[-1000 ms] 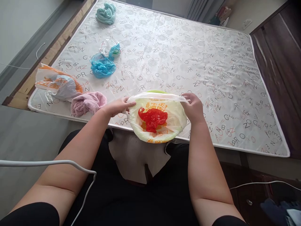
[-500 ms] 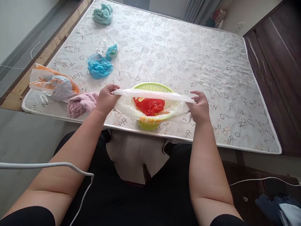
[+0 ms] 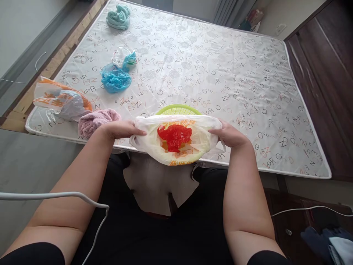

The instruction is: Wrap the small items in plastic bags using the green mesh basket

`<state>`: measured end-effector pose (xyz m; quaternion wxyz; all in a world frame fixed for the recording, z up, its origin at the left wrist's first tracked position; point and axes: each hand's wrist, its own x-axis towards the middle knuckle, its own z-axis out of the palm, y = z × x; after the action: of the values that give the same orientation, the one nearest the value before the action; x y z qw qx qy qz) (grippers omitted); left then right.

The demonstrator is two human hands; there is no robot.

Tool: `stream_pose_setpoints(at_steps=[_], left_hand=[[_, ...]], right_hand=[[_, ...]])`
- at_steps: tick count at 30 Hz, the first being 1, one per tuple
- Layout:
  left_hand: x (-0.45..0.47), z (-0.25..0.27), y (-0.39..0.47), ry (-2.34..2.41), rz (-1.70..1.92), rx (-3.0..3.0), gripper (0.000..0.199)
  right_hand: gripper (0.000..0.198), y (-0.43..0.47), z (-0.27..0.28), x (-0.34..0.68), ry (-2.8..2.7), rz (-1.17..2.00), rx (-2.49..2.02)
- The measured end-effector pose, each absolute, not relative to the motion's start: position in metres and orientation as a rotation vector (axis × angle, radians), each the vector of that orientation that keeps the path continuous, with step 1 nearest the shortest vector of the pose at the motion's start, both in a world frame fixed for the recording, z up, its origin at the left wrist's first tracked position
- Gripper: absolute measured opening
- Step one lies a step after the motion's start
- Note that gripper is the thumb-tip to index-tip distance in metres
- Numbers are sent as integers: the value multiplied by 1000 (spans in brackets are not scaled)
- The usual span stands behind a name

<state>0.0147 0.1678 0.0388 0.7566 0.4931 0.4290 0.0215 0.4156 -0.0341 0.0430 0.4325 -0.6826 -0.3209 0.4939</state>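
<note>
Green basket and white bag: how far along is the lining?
Done: a red bag lies inside the white bag, which covers the near side of the green basket. In hand: left hand and right hand grip the bag's ends. Left: the basket's far rim is uncovered; the blue bag lies apart.

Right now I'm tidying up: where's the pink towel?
Head view: the pink towel lies at the mattress's near left edge, beside the left hand, below the orange-printed bag.

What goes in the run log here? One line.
left hand: grips white bag | right hand: grips bag | bag: over green basket | inside: red bag
</note>
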Motion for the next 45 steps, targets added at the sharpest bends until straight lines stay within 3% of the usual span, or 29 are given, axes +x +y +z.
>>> stream_pose_setpoints(at_steps=[3,6,10,13,19,21,27,31,36,41,45], left_hand=[[26,38,164,1027,170,928,38],[38,38,162,1004,332,851,43],[48,35,167,873,618,775,30],[50,31,173,948,759,646,24],[50,28,169,965,682,654,56],[52,27,164,938,599,691,59],[63,17,150,860,462,753,41],[71,11,149,920,586,736,34],[76,14,151,1024,836,665,24],[74,25,156,1129,991,510,17],[68,28,162,1174,983,406,9]], right_hand=[[51,-25,38,408,-780,1244,-1647],[49,-14,35,400,-719,1022,-1549],[54,-1,29,395,-639,810,-1481],[59,4,24,394,-574,908,-1494],[59,3,10,402,-257,1053,-1509],[65,3,1,404,-227,1041,-1446],[76,10,-20,382,-420,796,-1305],[64,19,-8,362,-309,790,-1211],[55,21,12,365,-409,927,-1460],[45,19,18,379,-464,714,-1527],[50,15,13,394,-426,579,-1499]])
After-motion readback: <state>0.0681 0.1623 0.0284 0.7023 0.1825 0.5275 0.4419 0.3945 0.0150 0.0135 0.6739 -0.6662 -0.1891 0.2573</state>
